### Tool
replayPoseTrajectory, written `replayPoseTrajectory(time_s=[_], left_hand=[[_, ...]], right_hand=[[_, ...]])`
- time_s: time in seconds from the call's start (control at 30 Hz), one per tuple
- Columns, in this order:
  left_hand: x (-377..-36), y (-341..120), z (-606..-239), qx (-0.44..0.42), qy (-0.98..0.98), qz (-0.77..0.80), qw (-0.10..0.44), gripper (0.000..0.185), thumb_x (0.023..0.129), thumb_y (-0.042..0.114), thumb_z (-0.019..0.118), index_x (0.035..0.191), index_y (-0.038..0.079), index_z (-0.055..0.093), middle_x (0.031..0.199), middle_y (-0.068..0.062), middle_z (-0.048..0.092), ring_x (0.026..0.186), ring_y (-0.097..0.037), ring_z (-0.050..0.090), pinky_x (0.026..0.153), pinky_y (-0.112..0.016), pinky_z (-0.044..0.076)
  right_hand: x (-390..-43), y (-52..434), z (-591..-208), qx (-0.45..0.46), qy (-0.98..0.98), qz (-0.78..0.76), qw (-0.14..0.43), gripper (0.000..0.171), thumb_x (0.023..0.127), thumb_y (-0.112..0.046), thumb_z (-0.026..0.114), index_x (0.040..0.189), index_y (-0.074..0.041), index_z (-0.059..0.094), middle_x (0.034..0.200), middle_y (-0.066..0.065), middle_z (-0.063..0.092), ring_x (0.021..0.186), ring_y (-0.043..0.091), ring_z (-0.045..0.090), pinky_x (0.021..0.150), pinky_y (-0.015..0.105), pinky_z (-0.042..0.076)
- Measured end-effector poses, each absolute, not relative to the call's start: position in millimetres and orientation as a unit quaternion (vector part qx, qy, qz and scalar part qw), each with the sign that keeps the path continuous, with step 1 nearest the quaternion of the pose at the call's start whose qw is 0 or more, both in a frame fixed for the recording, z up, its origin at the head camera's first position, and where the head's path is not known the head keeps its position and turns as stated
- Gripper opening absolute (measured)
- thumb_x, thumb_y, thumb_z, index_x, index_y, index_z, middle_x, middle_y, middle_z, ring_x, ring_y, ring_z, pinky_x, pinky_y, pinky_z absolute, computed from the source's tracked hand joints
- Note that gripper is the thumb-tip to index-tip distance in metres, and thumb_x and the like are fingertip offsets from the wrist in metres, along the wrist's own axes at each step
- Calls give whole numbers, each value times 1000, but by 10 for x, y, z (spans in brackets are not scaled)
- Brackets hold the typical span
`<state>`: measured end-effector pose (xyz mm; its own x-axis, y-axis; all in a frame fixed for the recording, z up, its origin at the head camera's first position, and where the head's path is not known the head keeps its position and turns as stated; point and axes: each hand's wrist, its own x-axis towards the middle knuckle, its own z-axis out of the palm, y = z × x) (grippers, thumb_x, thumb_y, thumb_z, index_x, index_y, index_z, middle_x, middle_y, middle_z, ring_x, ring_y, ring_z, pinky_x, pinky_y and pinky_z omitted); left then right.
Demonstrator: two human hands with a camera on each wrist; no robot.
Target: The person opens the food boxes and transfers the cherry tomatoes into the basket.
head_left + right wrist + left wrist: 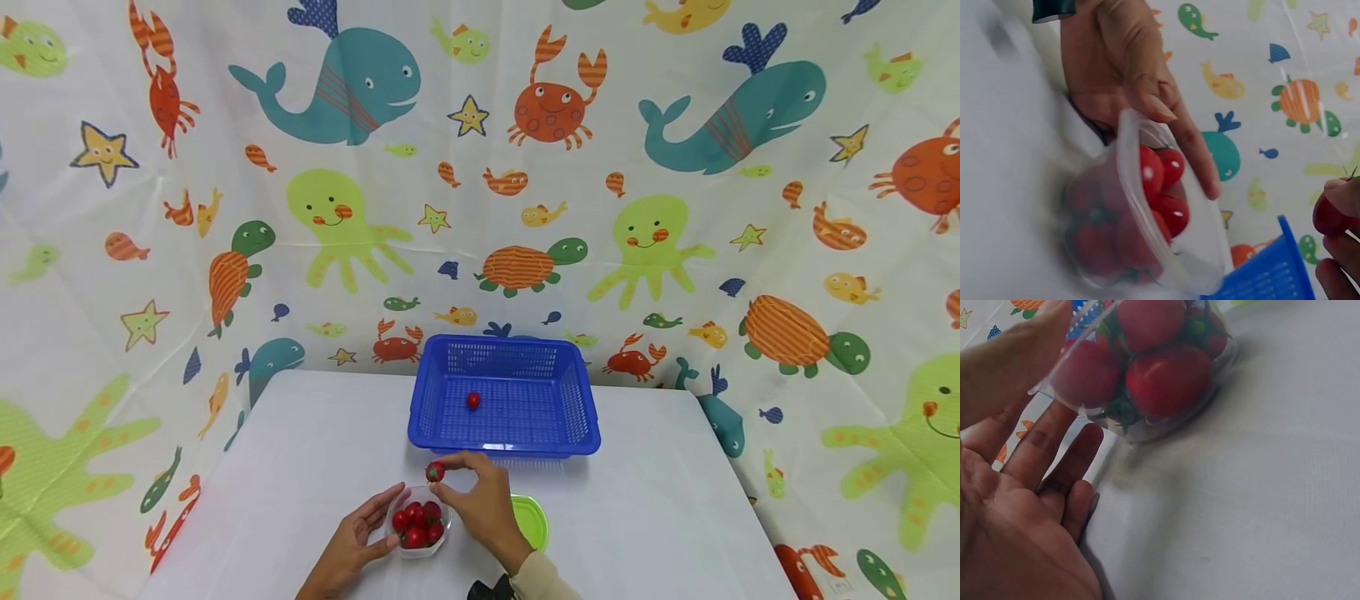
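In the head view my left hand (351, 540) holds a clear plastic tub (422, 552) by its side, with the thumb and fingers at its wall. Several red cherry tomatoes (415, 538) with green stems fill much of the tub. Above the tub's far right rim, my right hand (480, 507) pinches a single cherry tomato (435, 472) between thumb and fingertips. The right wrist view shows this pinched tomato (1330, 215) at its right edge, apart from the tub. Another tomato (473, 401) lies in the blue basket (502, 448) beyond the hands.
A bright green round lid (531, 523) lies on the white table (637, 500), partly hidden by my right forearm. The basket stands near the table's back edge. Behind it hangs a cloth (465, 267) printed with sea animals.
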<state>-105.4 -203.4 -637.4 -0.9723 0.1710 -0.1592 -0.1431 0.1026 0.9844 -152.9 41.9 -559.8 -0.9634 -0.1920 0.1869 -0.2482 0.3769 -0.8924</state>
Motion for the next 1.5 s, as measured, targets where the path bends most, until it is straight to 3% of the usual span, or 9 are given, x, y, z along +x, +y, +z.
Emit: replayPoseTrajectory(time_s=[0.23,0.53,0.77,0.97,1.1,1.3,1.5], left_hand=[[-1035,-2035,-6384,3,742,660,114,67,98,14,76,159,16,49,167,-7,48,133,20,47,106,-6,37],[-1020,-2012,-6371,-18,742,659,117,65,98,16,76,157,18,51,165,-7,50,128,23,49,103,-5,37],[-1025,-2006,-6366,-15,742,660,117,65,98,16,76,158,17,51,165,-7,50,130,20,49,104,-7,37],[-1036,-2000,-6380,-9,742,661,115,64,98,15,76,157,18,52,165,-7,50,132,18,50,105,-8,38],[-1042,-2000,-6385,-10,740,662,116,64,97,16,77,157,18,52,165,-7,51,130,21,49,104,-7,38],[-1044,-2010,-6382,-10,739,663,123,65,98,18,77,157,18,51,165,-7,50,128,23,48,104,-6,37],[-1040,-2006,-6359,-9,745,656,120,64,98,19,77,157,17,51,165,-9,51,137,11,52,106,-8,39]], right_hand=[[-1668,509,-5478,138,-817,558,40,34,87,-23,90,118,-27,78,114,-13,79,110,13,72,104,42,55],[-1887,648,-5372,122,-800,587,34,31,88,-28,89,117,-28,79,114,-8,79,114,26,72,105,53,54],[-2090,739,-5312,111,-796,593,46,32,86,-25,91,117,-25,80,112,-6,80,110,21,73,104,53,55],[-2253,826,-5276,108,-780,615,52,31,87,-20,89,117,-15,80,113,4,81,111,32,74,100,54,57],[-2348,875,-5249,94,-780,617,48,30,87,-20,90,115,-17,81,112,4,81,109,28,74,99,49,59],[-2494,941,-5215,79,-787,610,46,29,87,-16,89,114,-18,81,112,4,81,111,30,75,105,54,56],[-2629,1010,-5169,63,-795,600,52,29,87,-16,90,114,-17,81,113,4,81,112,32,75,107,53,56]])
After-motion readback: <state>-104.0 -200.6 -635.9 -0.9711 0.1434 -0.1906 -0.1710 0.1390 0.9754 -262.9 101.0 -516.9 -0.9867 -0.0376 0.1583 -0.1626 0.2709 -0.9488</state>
